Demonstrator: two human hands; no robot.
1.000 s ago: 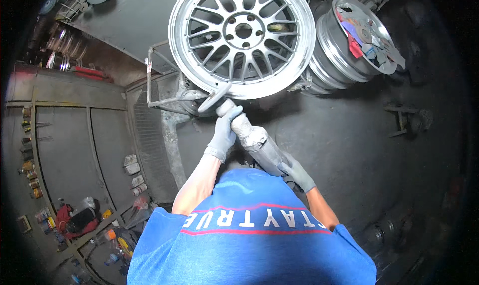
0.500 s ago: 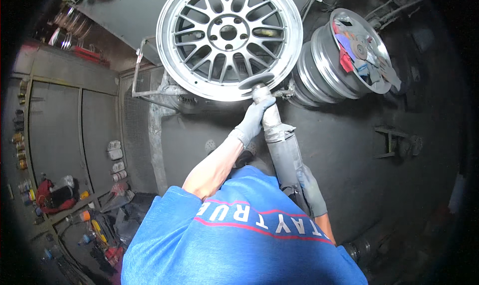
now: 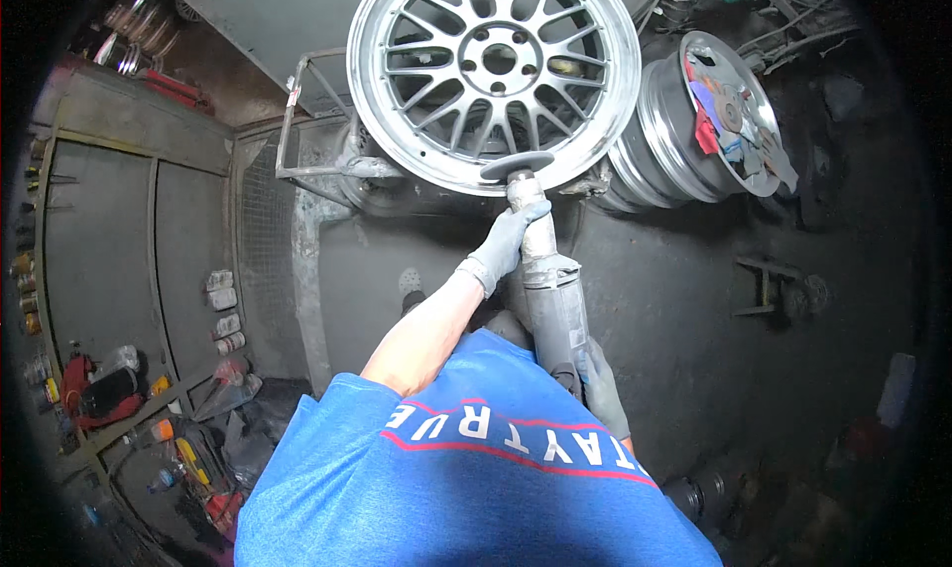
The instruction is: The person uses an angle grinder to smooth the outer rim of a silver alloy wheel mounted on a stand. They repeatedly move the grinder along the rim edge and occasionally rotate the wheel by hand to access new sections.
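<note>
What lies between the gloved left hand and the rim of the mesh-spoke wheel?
In the head view, only the grinder's neck and its disc separate the left hand from the wheel.

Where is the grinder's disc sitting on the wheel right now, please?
In the head view, the grinder's disc sits at top centre against the lower rim of the silver wheel, just above the left hand.

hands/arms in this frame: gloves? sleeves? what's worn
Both hands wear snug grey knit work gloves with ribbed cuffs that end at the wrist: left hand, right hand. The left forearm is bare from the cuff up to a short blue T-shirt sleeve; the shirt has white lettering over a red stripe. The right arm is mostly hidden behind the shirt. No watch or wristband shows.
</note>
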